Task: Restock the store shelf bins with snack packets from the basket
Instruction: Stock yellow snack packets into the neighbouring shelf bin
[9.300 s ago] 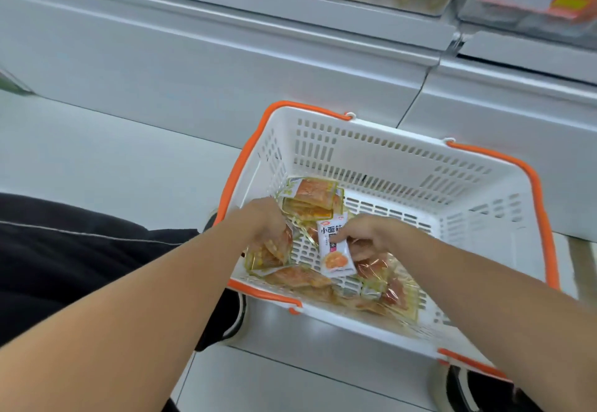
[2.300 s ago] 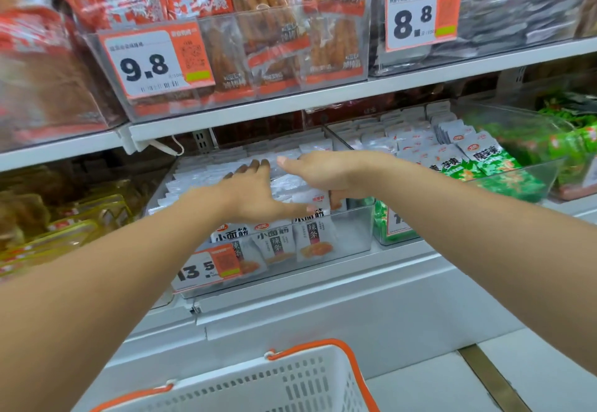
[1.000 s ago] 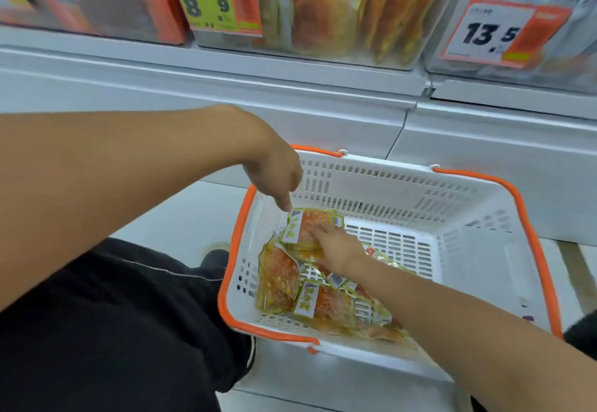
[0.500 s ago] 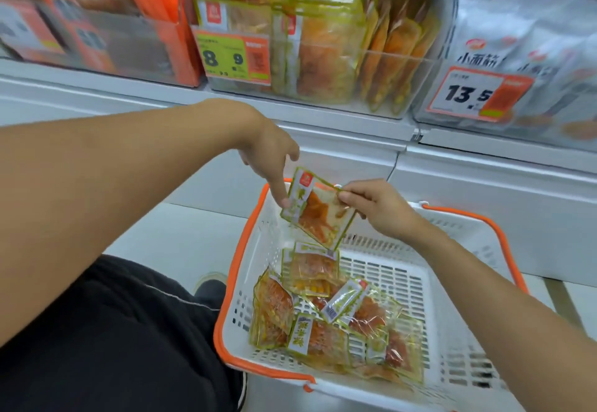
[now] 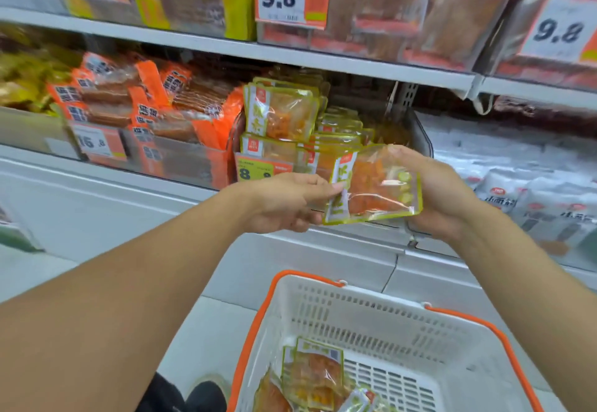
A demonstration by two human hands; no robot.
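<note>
1. Now we hold one packet (image 5: pixel 374 188) up in front of the shelf, where half a second ago it was only just clear of the basket (image 5: pixel 478 343).
2. Our left hand (image 5: pixel 284 201) pinches the packet's left edge, thumb on top and fingers curled beneath; our right hand (image 5: pixel 439 198) cups the right side, fingers wrapped behind it and one fingertip showing over the top edge.
3. The packet sits at about 12 o'clock from the basket, just in front of the bin (image 5: pixel 245 140) of matching yellow-edged packs (image 5: pixel 281 114), whose stock stands upright behind the 8-something price tag (image 5: pixel 261 171).
4. Since a second ago our gaze has lifted from the basket to the shelf, so the pick is done and the placing is what remains for this packet.
5. More packets (image 5: pixel 310 376) lie in the basket at 6 o'clock, so we judge the restocking far from finished.
6. Neighbouring bins hold other goods: orange packs (image 5: pixel 155 104) at 9 o'clock, white packs (image 5: pixel 529 198) at 3 o'clock. The packet belongs between them.
7. Next, we judge, it needs turning upright and sliding in among the matching packs; the stack looks full at the front, so it may slip forward over the bin wall.
</note>
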